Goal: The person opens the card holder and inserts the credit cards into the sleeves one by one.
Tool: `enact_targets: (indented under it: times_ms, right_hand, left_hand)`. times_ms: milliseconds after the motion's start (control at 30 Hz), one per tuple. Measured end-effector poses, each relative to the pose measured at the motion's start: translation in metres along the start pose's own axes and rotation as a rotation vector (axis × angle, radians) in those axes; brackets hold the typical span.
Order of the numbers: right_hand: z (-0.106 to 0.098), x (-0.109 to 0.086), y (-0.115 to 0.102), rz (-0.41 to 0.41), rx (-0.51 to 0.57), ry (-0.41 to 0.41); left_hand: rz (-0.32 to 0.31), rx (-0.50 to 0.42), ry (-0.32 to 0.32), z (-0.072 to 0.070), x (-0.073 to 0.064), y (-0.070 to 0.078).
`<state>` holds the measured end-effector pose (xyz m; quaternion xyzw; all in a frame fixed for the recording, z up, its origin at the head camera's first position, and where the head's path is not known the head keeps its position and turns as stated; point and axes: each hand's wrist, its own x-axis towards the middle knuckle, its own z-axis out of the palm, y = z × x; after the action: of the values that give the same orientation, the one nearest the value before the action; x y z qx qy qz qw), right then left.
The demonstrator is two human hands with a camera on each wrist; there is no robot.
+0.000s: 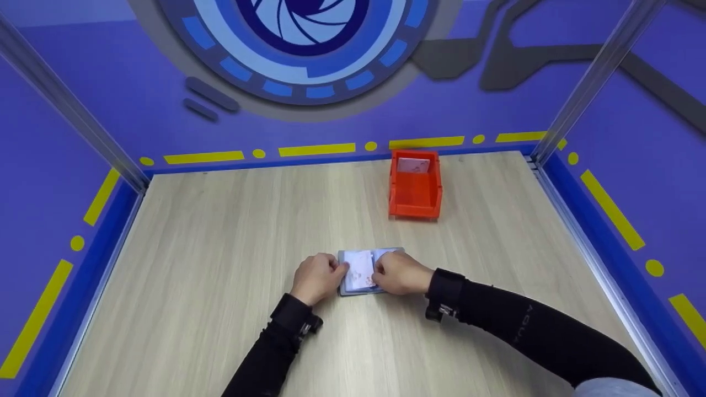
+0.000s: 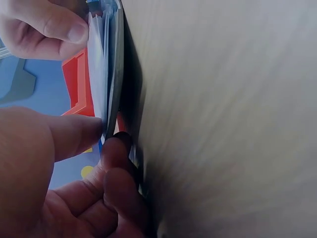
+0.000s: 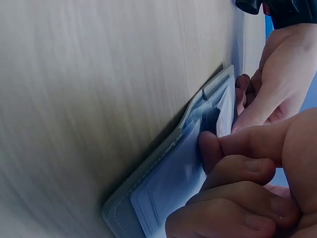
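Note:
A grey card holder (image 3: 121, 213) with stitched edges lies open on the table, its clear plastic sleeves (image 2: 98, 64) fanned slightly upward. On its left half is a white card (image 1: 360, 267) with pinkish print. My left hand (image 1: 315, 279) pinches the holder's left edge, thumb on top and fingers beneath, as the left wrist view shows. From the right, my right hand (image 1: 401, 274) pinches a sleeve beside the card's right edge with thumb and index finger, the other fingers curled. Its fingertips partly hide the sleeve opening, so how far the card sits inside cannot be told.
Behind the holder, slightly right, a red open-front bin (image 1: 415, 212) stands on the wooden table (image 1: 220, 231), with a pinkish card (image 1: 413, 165) leaning at its back. Blue printed panels (image 1: 309, 129) enclose the table at the back and both sides.

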<state>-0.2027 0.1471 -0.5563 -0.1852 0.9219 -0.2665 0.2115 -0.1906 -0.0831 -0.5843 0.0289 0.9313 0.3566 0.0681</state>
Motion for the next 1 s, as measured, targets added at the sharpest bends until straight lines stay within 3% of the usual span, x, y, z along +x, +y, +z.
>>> enact_targets:
  times_ms: [233, 1000]
  right_hand:
    - [0.003, 0.0017, -0.0021, 0.037, 0.005, -0.019]
    - [0.0096, 0.0023, -0.0059, -0.061, -0.041, 0.068]
  left_hand:
    - [0.029, -0.015, 0.026, 0.0007, -0.0001, -0.0018]
    - [0.015, 0.033, 0.017, 0.0018, 0.0003, -0.0019]
